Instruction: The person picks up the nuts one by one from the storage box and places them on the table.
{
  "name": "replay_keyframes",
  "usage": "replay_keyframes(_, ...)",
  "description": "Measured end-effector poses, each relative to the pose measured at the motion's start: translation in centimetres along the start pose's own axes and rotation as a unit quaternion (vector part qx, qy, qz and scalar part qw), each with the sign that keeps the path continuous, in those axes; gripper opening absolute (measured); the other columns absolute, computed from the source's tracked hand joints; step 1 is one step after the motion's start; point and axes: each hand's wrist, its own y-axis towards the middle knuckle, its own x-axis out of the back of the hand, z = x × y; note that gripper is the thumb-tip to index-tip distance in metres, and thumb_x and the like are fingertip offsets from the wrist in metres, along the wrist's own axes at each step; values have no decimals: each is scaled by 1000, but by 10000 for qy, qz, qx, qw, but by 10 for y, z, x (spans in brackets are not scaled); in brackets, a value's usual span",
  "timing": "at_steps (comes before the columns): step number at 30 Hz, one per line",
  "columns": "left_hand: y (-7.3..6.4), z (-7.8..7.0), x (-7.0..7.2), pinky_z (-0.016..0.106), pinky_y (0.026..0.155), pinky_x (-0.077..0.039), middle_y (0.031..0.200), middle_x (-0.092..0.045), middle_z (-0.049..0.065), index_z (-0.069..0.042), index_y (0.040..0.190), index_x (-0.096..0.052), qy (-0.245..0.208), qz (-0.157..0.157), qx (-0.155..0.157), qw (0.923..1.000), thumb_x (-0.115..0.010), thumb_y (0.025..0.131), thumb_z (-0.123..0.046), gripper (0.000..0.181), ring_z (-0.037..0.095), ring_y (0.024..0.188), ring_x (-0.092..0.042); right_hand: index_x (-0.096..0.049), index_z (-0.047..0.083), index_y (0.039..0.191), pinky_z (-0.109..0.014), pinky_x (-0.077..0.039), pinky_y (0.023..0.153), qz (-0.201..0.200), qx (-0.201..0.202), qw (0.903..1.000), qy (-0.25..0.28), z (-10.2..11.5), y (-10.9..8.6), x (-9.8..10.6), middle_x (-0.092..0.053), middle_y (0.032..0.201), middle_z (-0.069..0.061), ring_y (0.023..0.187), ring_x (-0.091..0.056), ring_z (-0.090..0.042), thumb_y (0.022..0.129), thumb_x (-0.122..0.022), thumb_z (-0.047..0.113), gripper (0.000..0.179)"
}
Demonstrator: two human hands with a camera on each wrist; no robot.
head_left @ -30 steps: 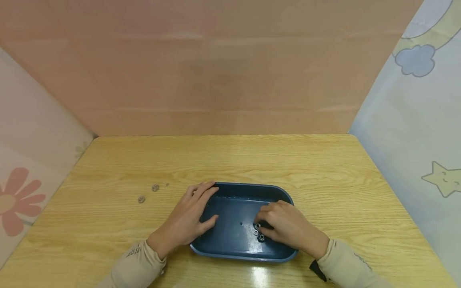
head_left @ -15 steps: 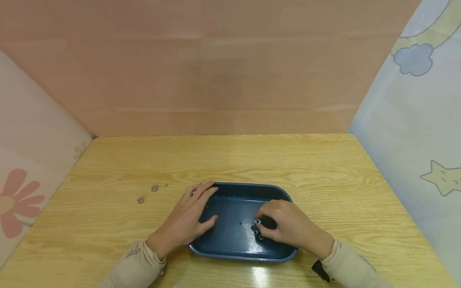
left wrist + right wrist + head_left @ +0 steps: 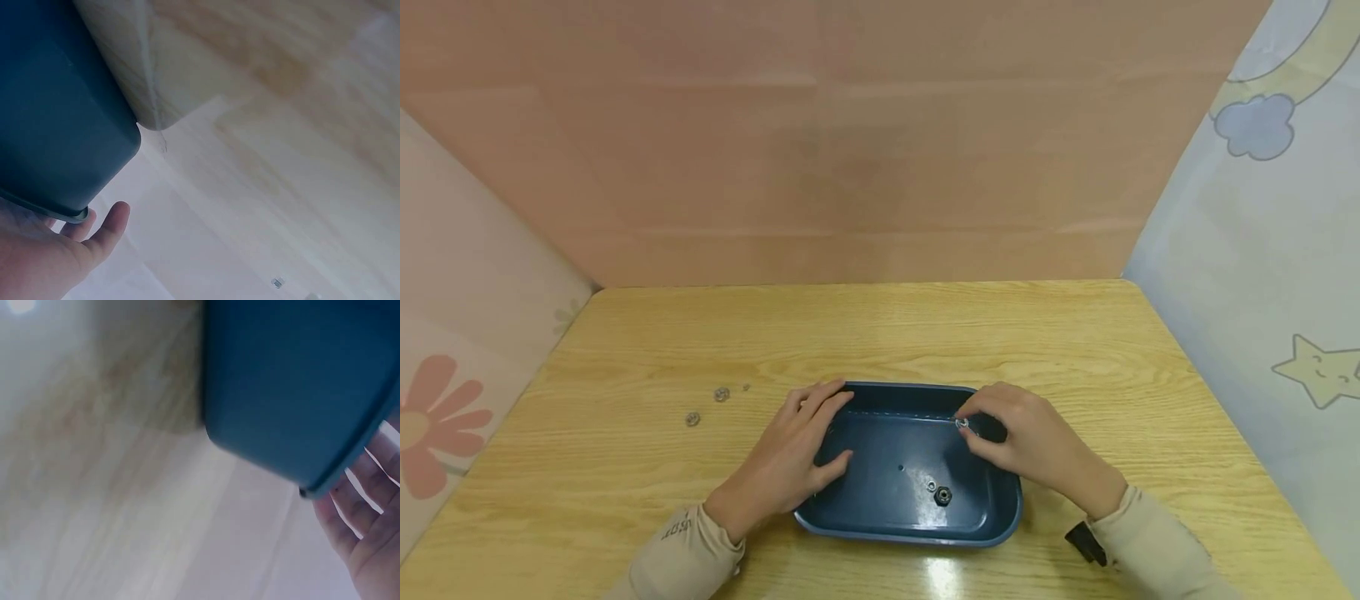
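A dark blue tray (image 3: 910, 538) sits on the wooden table. My left hand (image 3: 786, 450) rests over its left rim, fingers extended along the far corner and thumb inside; the left wrist view shows the fingertips at the rim. Above the tray's right side, my right hand (image 3: 1037, 437) pinches a small metal nut (image 3: 962, 423) between thumb and index finger. The right wrist view has the other fingers (image 3: 340, 528) beside the tray's outer wall. A larger dark nut (image 3: 943, 497) and a smaller nut (image 3: 932, 486) lie on the tray floor.
Left of the tray, two metal nuts, one farther back (image 3: 722, 394) and one nearer (image 3: 692, 419), lie on the table (image 3: 880, 333), with a tiny piece (image 3: 747, 387) close by. A peach-coloured panel (image 3: 850, 167) closes off the back, and patterned walls flank both sides.
My right hand has picked the small nut up from the tray floor and moved it away and to the right, toward the right rim. My left hand has stayed in place.
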Motion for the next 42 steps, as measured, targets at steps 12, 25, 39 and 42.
replay_keyframes(12,1,0,-3,47,106,-43,153,-43,6,-13,145,-47,-2,-73,-46,10000,-79,83,-35,73,28,131,-44,-74,16,88,-35,-55,68,-459,-744,9958,-271,-29,-3,17,-73,85,5,78,-67,-13,72,-80,6,19)
replay_keyframes(25,0,1,-1,48,108,-42,155,-41,6,-15,147,-45,-63,80,45,9999,-76,86,-33,72,29,134,-41,-75,11,91,-41,-54,71,78,-1554,9874,-296,-63,-12,13,-73,87,0,82,-68,-22,80,-76,8,12)
replay_keyframes(39,1,2,0,47,108,-42,155,-41,5,-15,147,-45,-5,55,35,10000,-76,85,-34,72,29,133,-42,-75,7,99,-47,-54,75,814,-2503,9645,-233,-95,-20,20,-74,97,-10,88,-67,-29,87,-68,12,15)
replay_keyframes(42,0,1,0,48,108,-42,155,-41,5,-15,147,-46,-44,60,27,10000,-76,85,-33,71,29,133,-42,-75,5,101,-48,-54,76,1007,-2655,9587,-151,-101,-22,21,-74,95,-10,87,-68,-28,88,-68,13,16)
